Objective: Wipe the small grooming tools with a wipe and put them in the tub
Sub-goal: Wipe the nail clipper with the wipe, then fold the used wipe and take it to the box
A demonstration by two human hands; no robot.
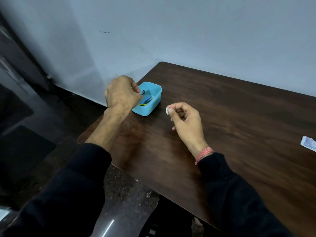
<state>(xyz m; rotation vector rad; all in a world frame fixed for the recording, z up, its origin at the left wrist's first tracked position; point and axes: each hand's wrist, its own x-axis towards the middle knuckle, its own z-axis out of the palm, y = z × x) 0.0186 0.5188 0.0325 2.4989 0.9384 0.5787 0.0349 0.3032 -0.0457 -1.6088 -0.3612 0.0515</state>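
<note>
Dark wooden table [222,108] — left hand [122,93], fingers curled, whether gripping unclear, at the tub [152,106]; right hand [184,118] pinches the wipe [167,110] — likely near finished.

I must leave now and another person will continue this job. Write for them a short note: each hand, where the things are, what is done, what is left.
Left hand: over the near-left rim of the blue tub, fingers curled; whether it holds anything cannot be seen.
Right hand: above the table, pinching a small white wipe.
In the tub: a metal nail clipper, a blue-handled tool, a yellow-ringed item.
At the table's right edge: a white packet.
Done: those tools are in the tub.
Left: no other tools show on the table; probably only setting down the wipe.
</note>
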